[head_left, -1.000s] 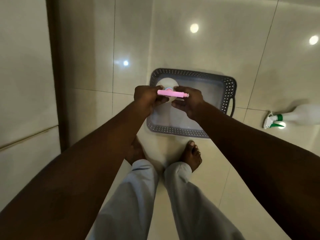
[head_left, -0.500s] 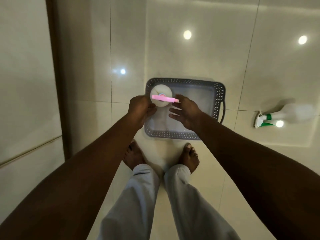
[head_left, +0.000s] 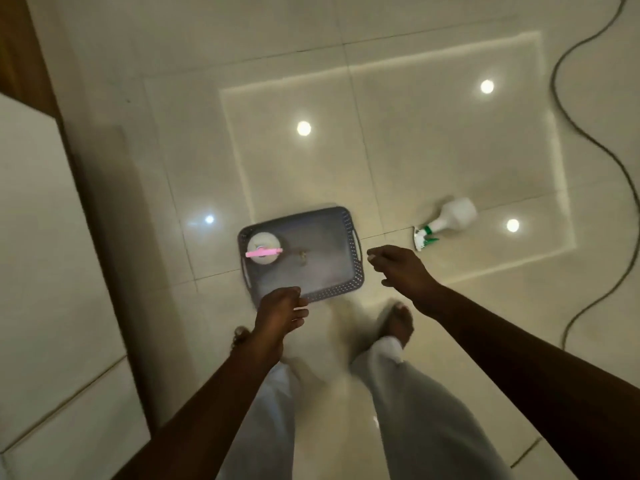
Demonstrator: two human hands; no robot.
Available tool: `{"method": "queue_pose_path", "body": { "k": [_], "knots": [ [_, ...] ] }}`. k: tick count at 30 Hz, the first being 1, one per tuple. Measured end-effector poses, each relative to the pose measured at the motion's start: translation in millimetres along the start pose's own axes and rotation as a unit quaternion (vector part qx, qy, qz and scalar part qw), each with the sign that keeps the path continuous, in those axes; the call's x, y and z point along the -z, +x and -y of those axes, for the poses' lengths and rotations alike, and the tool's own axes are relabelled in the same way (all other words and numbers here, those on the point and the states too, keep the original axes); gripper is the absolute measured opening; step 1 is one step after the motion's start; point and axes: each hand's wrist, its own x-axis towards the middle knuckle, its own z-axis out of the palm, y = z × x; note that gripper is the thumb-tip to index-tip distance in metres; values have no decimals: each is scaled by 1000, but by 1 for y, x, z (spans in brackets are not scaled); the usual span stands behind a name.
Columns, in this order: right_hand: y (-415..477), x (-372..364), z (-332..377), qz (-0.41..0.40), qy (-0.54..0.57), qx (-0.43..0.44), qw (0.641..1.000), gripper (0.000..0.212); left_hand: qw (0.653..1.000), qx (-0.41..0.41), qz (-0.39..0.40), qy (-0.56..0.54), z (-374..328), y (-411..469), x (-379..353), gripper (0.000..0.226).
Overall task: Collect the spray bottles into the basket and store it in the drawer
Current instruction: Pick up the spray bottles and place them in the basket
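Head view: looking straight down at a glossy tiled floor (head_left: 433,140), so this is the only angle there is.
Basket: grey plastic basket (head_left: 349,284) with perforated walls and side handles, sitting on the floor right in front of the person's bare feet.
Pink bottle: white bottle with a pink spray head (head_left: 264,252), standing upright in the basket's left end. Rest of the basket looks bare apart from a small smudge I can't make out.
Green bottle: white bottle with a green and white trigger (head_left: 446,221), lying on its side on the floor to the right of the basket, well apart from it, nozzle end pointing toward the basket.
Left hand: left hand (head_left: 278,315) hangs over the basket's near rim, fingers loosely curled, holding nothing.
Right hand: right hand (head_left: 398,268) is just off the basket's right handle, fingers slack and a bit spread, empty too.
Progress: my guess is one bottle in, one to go, drawer part not started.
What could go wrong: the floor looks slick, and a round bottle lying down could roll away if it gets nudged instead of gripped. The pink one stands tall in a shallow basket, so it could tip once the basket gets lifted.
Cable: a dark cable (head_left: 588,140) snakes along the right, a trip risk if stepping that way.
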Motion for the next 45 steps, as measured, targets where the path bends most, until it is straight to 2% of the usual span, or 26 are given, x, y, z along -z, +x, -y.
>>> {"method": "queue_pose_path", "body": {
  "k": [4, 8, 13, 17, 20, 23, 26, 30, 38, 41, 45],
  "knots": [
    [1, 79, -16, -14, -148, 77, 986, 32, 999, -15, 23, -23, 5, -17, -68, 17],
    [41, 160, -44, -40, -227, 125, 965, 30, 999, 4, 32, -30, 18, -9, -163, 16],
    [111, 235, -84, -52, -270, 125, 953, 31, 996, 36, 38, -69, 44, 9, -286, 13],
    [174, 267, -102, -24, -288, 138, 947, 36, 988, 86, 30, -122, 51, 41, -377, 11],
    [215, 279, -108, -10, -310, 139, 941, 40, 975, 126, 51, -177, 52, 73, -430, 25],
    [259, 285, -109, 11, -332, 135, 934, 43, 962, 126, 82, -230, 47, 107, -469, 45],
    [296, 288, -116, 42, -349, 127, 928, 45, 949, 135, 89, -270, 41, 135, -498, 59],
    [329, 284, -135, 80, -368, 114, 919, 48, 940, 141, 77, -301, 35, 166, -522, 60],
    [324, 281, -168, 45, -310, 108, 944, 50, 925, 124, 45, -356, 41, 183, -532, 46],
    [299, 280, -175, 24, -274, 121, 954, 47, 936, 107, 35, -335, 48, 166, -523, 40],
    [257, 273, -172, -2, -206, 129, 970, 42, 946, 78, 33, -314, 51, 135, -495, 19]
  ]
}}
